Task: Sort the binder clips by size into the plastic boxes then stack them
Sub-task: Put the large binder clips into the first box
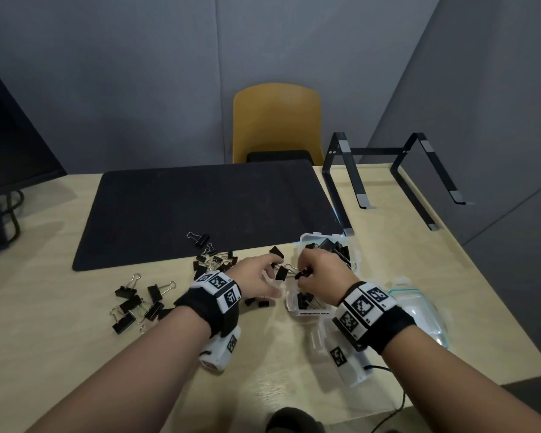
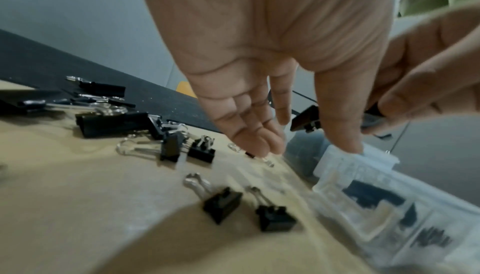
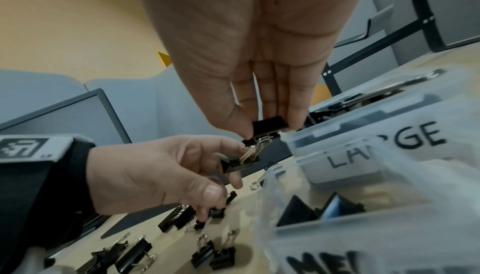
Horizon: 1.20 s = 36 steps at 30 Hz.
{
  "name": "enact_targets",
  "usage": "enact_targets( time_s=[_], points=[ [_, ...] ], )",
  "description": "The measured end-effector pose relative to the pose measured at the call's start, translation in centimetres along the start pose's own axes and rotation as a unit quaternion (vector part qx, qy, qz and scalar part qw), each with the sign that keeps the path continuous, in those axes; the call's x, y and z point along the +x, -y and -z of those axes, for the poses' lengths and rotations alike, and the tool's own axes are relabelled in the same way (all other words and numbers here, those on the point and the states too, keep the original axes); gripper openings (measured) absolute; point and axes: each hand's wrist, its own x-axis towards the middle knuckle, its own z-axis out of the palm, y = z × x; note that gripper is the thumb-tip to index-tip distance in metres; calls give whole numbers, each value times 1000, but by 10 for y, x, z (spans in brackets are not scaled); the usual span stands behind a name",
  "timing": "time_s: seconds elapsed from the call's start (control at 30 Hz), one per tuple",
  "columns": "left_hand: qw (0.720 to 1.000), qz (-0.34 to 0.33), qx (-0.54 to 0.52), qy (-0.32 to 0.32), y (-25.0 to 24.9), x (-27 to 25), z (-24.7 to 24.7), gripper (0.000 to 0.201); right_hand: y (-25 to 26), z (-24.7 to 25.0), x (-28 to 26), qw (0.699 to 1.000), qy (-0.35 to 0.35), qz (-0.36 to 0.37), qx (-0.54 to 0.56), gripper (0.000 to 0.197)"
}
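Two black binder clips hang together by their wire handles above the table. My right hand (image 1: 305, 268) pinches the upper clip (image 3: 269, 127) between thumb and fingertips. My left hand (image 1: 272, 271) pinches the lower clip (image 3: 239, 164) just left of it. Both hands hover beside the clear plastic box marked LARGE (image 3: 384, 145), which holds several big clips (image 1: 328, 246). A second clear box (image 1: 306, 306) nearer to me has a label that begins with ME (image 3: 324, 262) and holds clips too. Loose clips lie on the table at the left (image 1: 138, 303) and by the mat edge (image 1: 214, 260).
A black mat (image 1: 200, 207) covers the table's middle, with one clip (image 1: 199, 239) on it. A black laptop stand (image 1: 388, 182) is at the back right, a yellow chair (image 1: 277, 120) behind the table, a monitor (image 1: 10, 151) at the left. A clear lidded container (image 1: 419, 307) lies at the right.
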Motion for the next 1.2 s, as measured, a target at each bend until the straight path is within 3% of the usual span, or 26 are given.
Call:
enact_targets(
  time_s=[0.2, 0.43, 0.73, 0.97, 1.2],
  points=[
    [992, -15, -122, -3, -11, 1, -18, 46, -22, 10, -19, 998, 5, 20, 54, 16],
    [993, -21, -110, -31, -23, 5, -23, 28, -42, 16, -23, 994, -5, 19, 104, 18],
    [992, -9, -121, -23, -30, 8, -26, 26, -54, 13, -22, 971, -54, -20, 230, 19],
    [995, -16, -99, -26, -30, 7, -24, 30, -57, 13, -19, 973, -29, 13, 227, 23],
    [986, -28, -162, -9, -34, 4, -24, 27, -64, 16, -18, 959, -31, 5, 283, 26]
  ],
)
